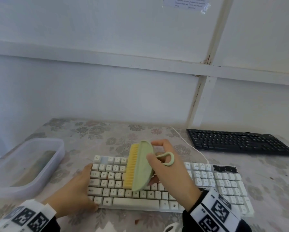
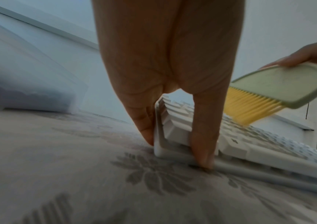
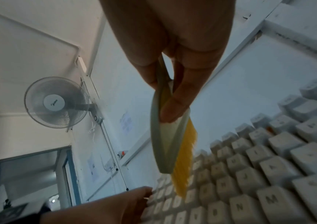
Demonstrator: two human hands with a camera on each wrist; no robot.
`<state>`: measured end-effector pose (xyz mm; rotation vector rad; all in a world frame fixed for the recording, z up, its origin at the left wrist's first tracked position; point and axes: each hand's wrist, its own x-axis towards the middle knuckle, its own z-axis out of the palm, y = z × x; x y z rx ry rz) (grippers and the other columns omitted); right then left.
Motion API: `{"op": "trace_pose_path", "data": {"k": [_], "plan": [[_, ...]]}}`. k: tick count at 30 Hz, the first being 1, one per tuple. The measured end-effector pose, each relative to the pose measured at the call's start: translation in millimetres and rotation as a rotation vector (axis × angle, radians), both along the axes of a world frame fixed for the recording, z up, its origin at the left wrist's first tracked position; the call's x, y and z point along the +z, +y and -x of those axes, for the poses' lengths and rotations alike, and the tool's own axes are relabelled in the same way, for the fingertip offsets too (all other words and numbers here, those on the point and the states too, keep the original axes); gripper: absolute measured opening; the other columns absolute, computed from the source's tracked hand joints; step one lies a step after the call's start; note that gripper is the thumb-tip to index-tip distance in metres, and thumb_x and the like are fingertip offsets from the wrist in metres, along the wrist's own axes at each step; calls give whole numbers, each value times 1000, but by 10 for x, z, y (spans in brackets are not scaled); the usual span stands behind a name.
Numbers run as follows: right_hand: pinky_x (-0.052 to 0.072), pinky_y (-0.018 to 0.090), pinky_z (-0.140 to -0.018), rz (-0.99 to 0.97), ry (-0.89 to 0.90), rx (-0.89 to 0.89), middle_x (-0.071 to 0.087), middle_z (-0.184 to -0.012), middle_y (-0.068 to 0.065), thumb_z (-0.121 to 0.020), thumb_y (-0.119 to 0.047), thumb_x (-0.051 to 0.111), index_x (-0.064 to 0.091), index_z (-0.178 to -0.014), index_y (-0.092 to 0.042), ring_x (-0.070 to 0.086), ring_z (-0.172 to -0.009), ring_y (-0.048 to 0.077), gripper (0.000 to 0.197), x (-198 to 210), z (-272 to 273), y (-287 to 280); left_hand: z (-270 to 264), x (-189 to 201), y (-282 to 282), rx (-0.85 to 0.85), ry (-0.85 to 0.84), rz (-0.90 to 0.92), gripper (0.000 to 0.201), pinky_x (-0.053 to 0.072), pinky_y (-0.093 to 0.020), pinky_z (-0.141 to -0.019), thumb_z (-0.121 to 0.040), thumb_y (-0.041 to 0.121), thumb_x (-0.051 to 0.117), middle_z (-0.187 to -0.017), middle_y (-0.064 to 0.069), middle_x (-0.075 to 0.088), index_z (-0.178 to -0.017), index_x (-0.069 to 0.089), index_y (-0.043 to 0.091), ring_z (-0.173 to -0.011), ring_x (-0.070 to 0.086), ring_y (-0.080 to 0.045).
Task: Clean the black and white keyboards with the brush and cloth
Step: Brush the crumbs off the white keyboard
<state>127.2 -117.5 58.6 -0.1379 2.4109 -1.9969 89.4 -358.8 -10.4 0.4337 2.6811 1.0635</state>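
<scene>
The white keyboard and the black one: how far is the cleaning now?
Nothing looks finished yet. In hand: the right hand holds the brush, its yellow bristles over the left-hand keys of the white keyboard, while the left hand steadies its left end. Left: the black keyboard lies apart, untouched, at the back right. No cloth is clearly visible, so wiping still waits.

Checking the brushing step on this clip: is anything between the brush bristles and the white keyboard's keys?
Nothing visible. The right hand holds the brush with its yellow bristles just above the white keyboard. The left hand holds the keyboard's left end, clear of the bristles.
</scene>
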Motion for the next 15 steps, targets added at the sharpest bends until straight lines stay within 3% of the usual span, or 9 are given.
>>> {"op": "trace_pose_path", "data": {"k": [3, 7, 10, 12, 15], "plan": [[55, 26, -50, -71, -64, 40, 70, -89, 8, -96, -13, 47, 48, -107, -22, 70, -68, 14, 14, -86, -36, -55, 8, -8, 3, 6, -4, 4, 81, 44, -6, -76, -59, 18, 79, -115, 21, 49, -114, 25, 44, -103, 52, 5], [51, 40, -54, -195, -76, 175, 62, -83, 19, -91, -18, 49, 48, -97, -33, 54, -64, 21, 17, -204, -126, -80, 17, -20, -12, 1, -17, -20, 82, 41, -1, -76, -59, 18, 80, -116, 24, 47, -114, 26, 44, -104, 50, 10], [41, 30, -51, -218, -90, 227, 47, -62, 0, -88, -16, 51, 51, -99, -27, 40, -54, 14, 16, -163, -147, -36, 2, 0, 2, 8, -23, -15, 84, 42, -2, -76, -60, 20, 80, -115, 24, 47, -118, 23, 42, -103, 50, 10], [48, 29, -50, -149, -100, 202, 50, -60, -5, -88, -12, 52, 54, -100, -23, 48, -52, 14, 16, -69, -135, -34, -8, 17, 16, 9, -16, -11, 83, 42, -2, -75, -61, 20, 80, -115, 24, 46, -118, 23, 42, -102, 50, 10], [55, 31, -50, -26, -19, 88, 64, -68, -1, -93, -10, 50, 52, -102, -23, 63, -57, 16, 16, 37, -76, -76, -23, 40, 26, 3, -3, 4, 80, 41, -2, -75, -62, 22, 80, -114, 25, 45, -113, 23, 45, -102, 49, 10]]}}
